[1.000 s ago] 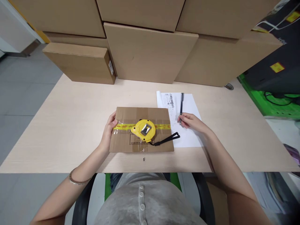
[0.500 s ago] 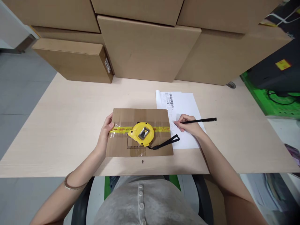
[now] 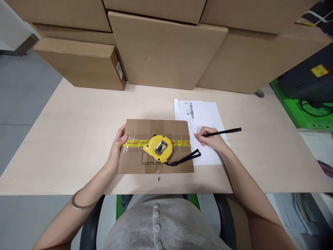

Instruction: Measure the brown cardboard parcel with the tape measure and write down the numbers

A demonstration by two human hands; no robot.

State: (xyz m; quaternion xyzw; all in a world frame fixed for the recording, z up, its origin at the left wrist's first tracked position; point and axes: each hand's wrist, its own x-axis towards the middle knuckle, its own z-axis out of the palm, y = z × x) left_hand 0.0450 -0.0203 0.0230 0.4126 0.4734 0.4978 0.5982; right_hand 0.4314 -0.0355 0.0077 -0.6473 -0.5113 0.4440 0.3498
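My left hand grips the left edge of a brown cardboard box, its thumb on the top near a strip of yellow printed tape. A yellow tape measure lies on the box, its black wrist strap trailing over the right edge. Pinched in my right hand is a black pen, with its tip down at the paper. That hand rests on white sheets of paper covered with dark handwriting on their left part. The box overlaps the left side of the paper.
Large cardboard boxes line the back of the table, with a flatter carton at the left. A dark case with a yellow label sits on a green surface at right. My chair's armrests flank me.
The view has shifted slightly. My left hand still holds the box, and my right hand keeps the pen at almost the same spot on the paper.
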